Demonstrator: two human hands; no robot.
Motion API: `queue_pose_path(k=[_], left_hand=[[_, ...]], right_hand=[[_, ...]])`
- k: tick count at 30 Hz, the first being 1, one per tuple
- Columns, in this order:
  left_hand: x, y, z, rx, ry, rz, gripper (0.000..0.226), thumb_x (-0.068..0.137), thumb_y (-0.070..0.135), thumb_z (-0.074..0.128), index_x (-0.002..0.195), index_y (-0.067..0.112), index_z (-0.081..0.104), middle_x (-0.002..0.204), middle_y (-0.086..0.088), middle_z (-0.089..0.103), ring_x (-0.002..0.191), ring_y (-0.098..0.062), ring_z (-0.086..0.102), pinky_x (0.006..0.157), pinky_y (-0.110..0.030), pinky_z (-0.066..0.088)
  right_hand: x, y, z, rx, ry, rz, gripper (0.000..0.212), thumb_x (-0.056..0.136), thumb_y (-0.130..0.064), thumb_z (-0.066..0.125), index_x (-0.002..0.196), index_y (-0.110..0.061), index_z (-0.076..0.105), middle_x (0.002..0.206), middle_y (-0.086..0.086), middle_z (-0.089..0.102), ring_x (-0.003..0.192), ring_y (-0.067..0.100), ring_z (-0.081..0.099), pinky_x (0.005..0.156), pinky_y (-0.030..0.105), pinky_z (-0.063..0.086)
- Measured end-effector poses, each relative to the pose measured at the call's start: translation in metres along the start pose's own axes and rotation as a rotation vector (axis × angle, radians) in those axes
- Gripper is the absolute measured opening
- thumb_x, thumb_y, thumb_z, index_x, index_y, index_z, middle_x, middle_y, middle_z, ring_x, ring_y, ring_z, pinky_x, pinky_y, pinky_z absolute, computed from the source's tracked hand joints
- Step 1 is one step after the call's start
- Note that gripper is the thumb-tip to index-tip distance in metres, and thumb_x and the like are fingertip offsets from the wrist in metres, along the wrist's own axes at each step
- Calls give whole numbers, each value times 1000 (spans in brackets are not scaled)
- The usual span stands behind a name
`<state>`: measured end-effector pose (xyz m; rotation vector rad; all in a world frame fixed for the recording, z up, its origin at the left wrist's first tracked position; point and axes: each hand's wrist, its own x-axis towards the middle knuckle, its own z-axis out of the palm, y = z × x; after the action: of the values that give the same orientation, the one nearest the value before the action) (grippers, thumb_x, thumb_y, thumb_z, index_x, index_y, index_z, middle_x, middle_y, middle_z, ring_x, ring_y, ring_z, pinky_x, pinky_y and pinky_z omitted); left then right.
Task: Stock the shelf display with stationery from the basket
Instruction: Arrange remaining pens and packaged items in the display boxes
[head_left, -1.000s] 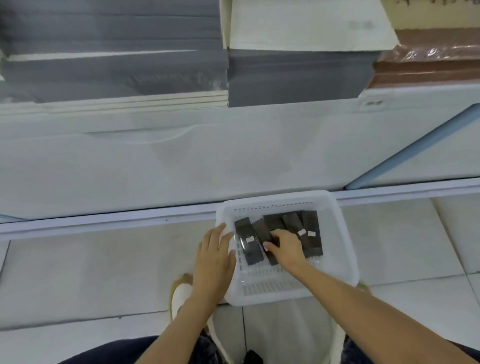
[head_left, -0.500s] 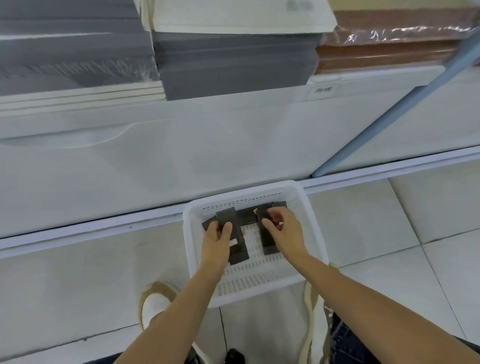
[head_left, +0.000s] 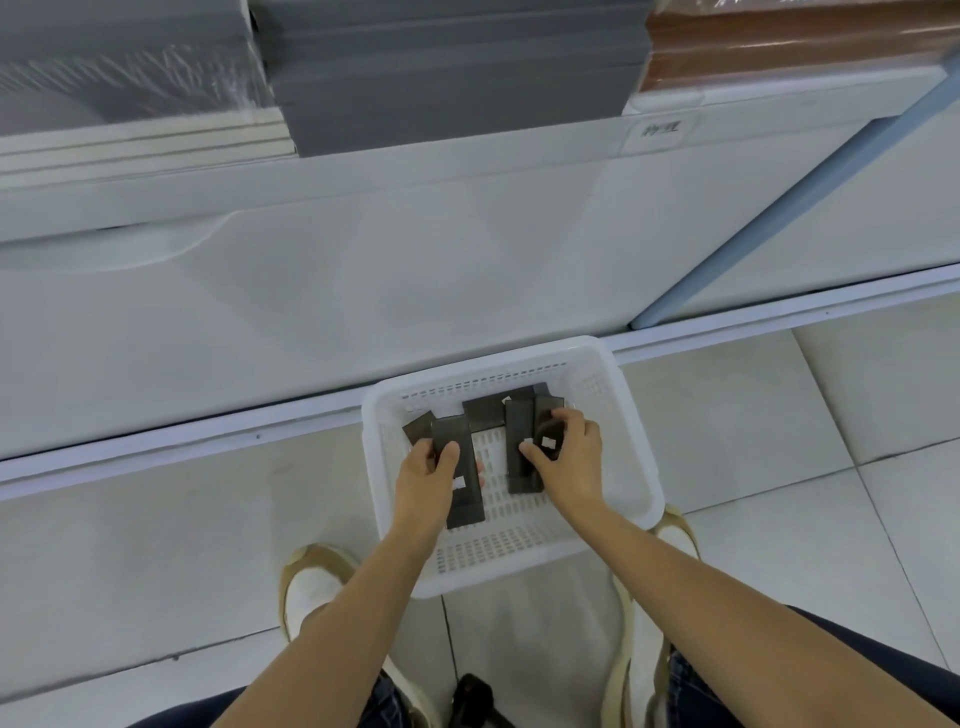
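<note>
A white slotted plastic basket (head_left: 636, 457) sits on the tiled floor against the shelf base. Several flat dark stationery packs lie inside it. My left hand (head_left: 426, 480) grips one long dark pack (head_left: 462, 462) with a small white label, thumb on top, and a second dark pack (head_left: 418, 428) shows under its fingers. My right hand (head_left: 569, 460) pinches two dark packs (head_left: 519, 441) at the basket's middle, thumb on a white label. Two more packs (head_left: 485, 410) lie at the basket's far side.
The white shelf front (head_left: 415, 249) rises behind the basket. On its top lie stacks of grey boards (head_left: 452, 73), wrapped grey sheets (head_left: 124, 67) and brown sheets (head_left: 789, 47). A blue post (head_left: 779, 208) slants at right. My shoes (head_left: 311, 587) flank the basket.
My left hand went from the basket's rim onto a dark pack and now grips it. My right hand has gathered packs at the middle. The view has shifted right.
</note>
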<state>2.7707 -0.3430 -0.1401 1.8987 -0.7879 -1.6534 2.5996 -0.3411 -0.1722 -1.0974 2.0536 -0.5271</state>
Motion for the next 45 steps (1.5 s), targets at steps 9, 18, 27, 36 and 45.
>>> queue_pose_path(k=[9, 18, 27, 36, 45], left_hand=[[-1, -1, 0, -14, -4, -13, 16, 101, 28, 49, 99, 17, 60, 102, -9, 70, 97, -28, 67, 88, -53, 55], [1, -3, -1, 1, -11, -15, 15, 101, 28, 48, 96, 19, 60, 102, -9, 70, 97, -27, 67, 88, -52, 55], [5, -7, 0, 11, 4, -41, 25, 101, 37, 46, 117, 19, 54, 108, 2, 65, 99, -16, 61, 86, -37, 52], [2, 6, -2, -309, -90, -45, 34, 92, 43, 60, 116, 18, 59, 106, -6, 72, 93, -21, 71, 76, -37, 60], [-6, 16, 3, -405, -19, -1, 41, 98, 55, 40, 122, 26, 56, 110, -7, 69, 97, -24, 70, 78, -43, 60]], right_hand=[[7, -3, 10, -77, -19, 131, 65, 71, -24, 85, 122, -5, 50, 118, 9, 48, 109, 26, 53, 97, 37, 46], [5, -3, 20, -103, -134, 100, 36, 76, -27, 82, 99, -17, 56, 97, -2, 63, 85, 15, 59, 67, 20, 43], [11, -14, -7, 206, -409, -5, 30, 83, -33, 75, 107, -21, 63, 101, -6, 70, 96, 11, 66, 80, 23, 53], [0, -57, -18, 386, -641, -144, 26, 87, -27, 72, 110, -23, 63, 105, -1, 72, 97, 13, 69, 78, 25, 57], [-21, -79, 6, 380, -668, -173, 33, 103, -21, 34, 126, -35, 52, 117, -4, 45, 106, -1, 50, 77, 10, 44]])
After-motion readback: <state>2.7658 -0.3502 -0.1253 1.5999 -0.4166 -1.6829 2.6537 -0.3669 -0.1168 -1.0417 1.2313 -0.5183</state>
